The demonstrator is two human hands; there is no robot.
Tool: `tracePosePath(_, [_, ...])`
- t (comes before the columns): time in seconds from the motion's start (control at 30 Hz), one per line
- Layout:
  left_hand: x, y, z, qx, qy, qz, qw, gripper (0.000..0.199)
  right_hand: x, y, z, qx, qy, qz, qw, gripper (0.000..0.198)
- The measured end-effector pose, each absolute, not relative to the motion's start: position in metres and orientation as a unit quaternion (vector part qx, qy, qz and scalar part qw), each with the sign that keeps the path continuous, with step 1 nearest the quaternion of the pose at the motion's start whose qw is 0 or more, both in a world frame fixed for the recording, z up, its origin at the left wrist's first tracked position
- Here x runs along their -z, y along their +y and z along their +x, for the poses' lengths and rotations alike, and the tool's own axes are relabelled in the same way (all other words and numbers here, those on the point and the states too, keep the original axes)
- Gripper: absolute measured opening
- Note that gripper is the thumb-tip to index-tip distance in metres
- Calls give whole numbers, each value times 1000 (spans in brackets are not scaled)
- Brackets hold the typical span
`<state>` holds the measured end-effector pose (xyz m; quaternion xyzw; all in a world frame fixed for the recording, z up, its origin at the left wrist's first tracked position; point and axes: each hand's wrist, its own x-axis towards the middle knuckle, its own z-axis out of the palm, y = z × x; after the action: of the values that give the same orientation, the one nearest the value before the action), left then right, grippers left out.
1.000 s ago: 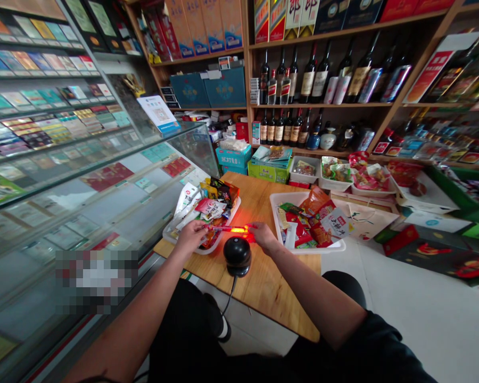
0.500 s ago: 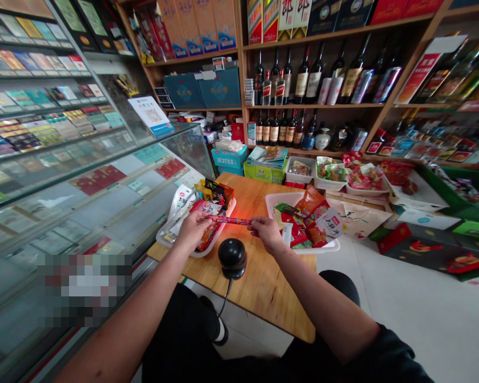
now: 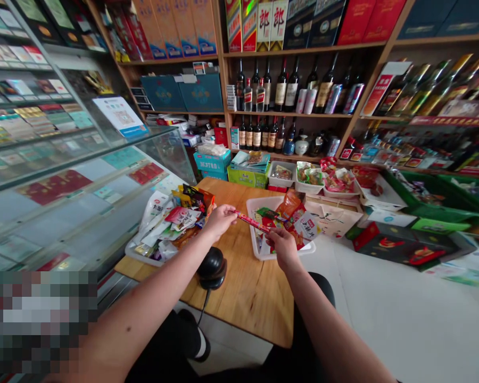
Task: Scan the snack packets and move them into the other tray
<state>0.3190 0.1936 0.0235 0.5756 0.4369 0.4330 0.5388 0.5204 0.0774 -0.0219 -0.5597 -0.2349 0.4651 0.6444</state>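
Observation:
A slim red stick-shaped snack packet is held level with the near rim of the right tray, tilted down to the right. My left hand pinches its far left end, and my right hand grips its lower right end. Below my left forearm, a black dome-shaped barcode scanner with a cable stands on the wooden table. A white tray of packaged snacks lies just beyond my right hand. Another white tray, heaped with snack packets, is to the left, partly covered by my left arm.
A glass display counter runs along the left. Behind the table are a teal box, a green box and small white bins of snacks. Shelves of bottles stand at the back. Green crates are on the right.
Both hands have carried the packet rightward, away from above the scanner and toward the right tray. The packet now slants. The red glow around the scanner has gone, and the view has shifted right.

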Motion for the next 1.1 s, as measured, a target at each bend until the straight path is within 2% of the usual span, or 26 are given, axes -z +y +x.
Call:
tracePosePath(0.17, [-24, 197, 373, -409, 403, 588, 570, 27, 32, 65, 547, -450, -192, -571, 659, 31])
tracePosePath(0.33, [-22, 188, 412, -384, 334, 605, 613, 41, 39, 64, 561, -432, -162, -576, 675, 29])
tracePosePath(0.5, [-19, 182, 413, -389, 337, 634, 577, 33, 34, 68, 558, -435, -166, -584, 665, 32])
tracePosePath(0.7, [-21, 188, 351, -413, 372, 702, 445, 20, 31, 78, 546, -447, -185, -585, 651, 38])
tracePosePath(0.93, [-5, 203, 237, -373, 522, 745, 182, 16, 32, 89, 525, -461, -207, -582, 637, 42])
tracePosePath(1.0, [1, 207, 207, -361, 551, 743, 121, 21, 31, 92, 518, -465, -213, -582, 633, 42])
tracePosePath(1.1, [9, 209, 172, -366, 586, 709, 141, 32, 31, 96, 508, -472, -219, -577, 630, 40])
